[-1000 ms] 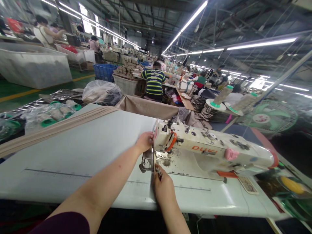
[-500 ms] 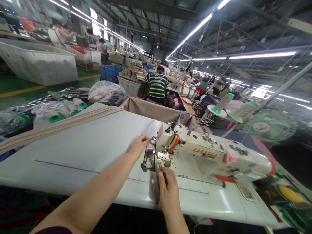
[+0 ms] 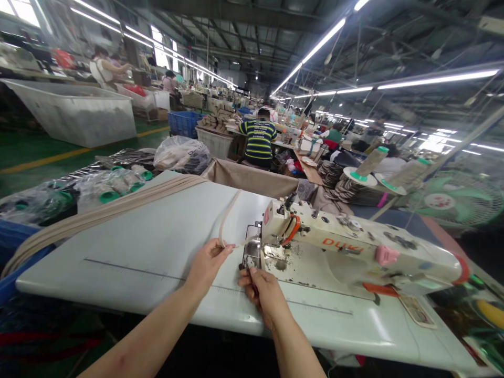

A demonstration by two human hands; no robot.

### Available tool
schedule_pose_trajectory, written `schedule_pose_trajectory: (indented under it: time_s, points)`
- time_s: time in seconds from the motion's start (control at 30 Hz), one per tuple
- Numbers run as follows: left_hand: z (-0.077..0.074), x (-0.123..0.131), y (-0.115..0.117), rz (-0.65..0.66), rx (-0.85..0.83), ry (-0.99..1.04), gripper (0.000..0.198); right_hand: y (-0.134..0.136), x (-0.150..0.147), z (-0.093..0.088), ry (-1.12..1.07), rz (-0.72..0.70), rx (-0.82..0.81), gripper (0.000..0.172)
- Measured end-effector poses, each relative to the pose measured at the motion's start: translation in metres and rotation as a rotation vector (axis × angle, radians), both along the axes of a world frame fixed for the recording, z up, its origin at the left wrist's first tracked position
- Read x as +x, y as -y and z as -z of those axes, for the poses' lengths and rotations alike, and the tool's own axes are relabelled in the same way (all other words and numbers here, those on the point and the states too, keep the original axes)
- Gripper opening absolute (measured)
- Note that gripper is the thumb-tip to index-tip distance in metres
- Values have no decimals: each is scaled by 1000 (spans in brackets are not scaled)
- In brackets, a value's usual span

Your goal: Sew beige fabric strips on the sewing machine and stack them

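Note:
A narrow beige fabric strip [image 3: 225,216] curves over the white sewing table and runs on toward the needle end of the sewing machine [image 3: 326,236]. My left hand [image 3: 207,265] pinches this strip between thumb and fingertips, a short way left of the machine. My right hand [image 3: 268,296] is closed in front of the metal plate [image 3: 252,254] beside the needle area. Its fingers are curled together, and what they grip, if anything, is too small and partly hidden to make out.
A bundle of long beige strips [image 3: 118,202] lies across the table's left side. Thread cones [image 3: 370,161] stand behind the machine, near a green fan [image 3: 444,199]. Bagged spools [image 3: 114,186] sit at the left. A person in a striped shirt [image 3: 258,139] works ahead.
My left hand has moved left and toward me, away from the machine head, with the strip now visible in it. My right hand has shifted slightly left relative to the machine. The camera view has turned a little.

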State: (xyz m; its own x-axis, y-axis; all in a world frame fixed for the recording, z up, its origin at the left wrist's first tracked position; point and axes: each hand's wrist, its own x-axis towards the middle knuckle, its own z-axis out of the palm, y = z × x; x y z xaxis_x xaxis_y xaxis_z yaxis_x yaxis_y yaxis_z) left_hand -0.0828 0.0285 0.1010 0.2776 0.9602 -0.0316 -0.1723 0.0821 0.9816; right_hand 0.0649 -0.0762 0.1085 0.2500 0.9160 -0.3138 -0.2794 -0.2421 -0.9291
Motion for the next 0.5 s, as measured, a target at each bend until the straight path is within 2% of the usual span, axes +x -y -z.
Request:
schedule_pose_trajectory:
  time_s: [0.13,0.3,0.5]
  points:
    - [-2,-19,15,10,39,-18,43,-10,-5,-7,-8,-42,4,65]
    - [3,-39,26,31,93,-50,40,-21,-12,-10,-17,-156,26,59]
    - [0,-52,32,47,53,-40,43,-25,-17,-12,32,-188,73,54]
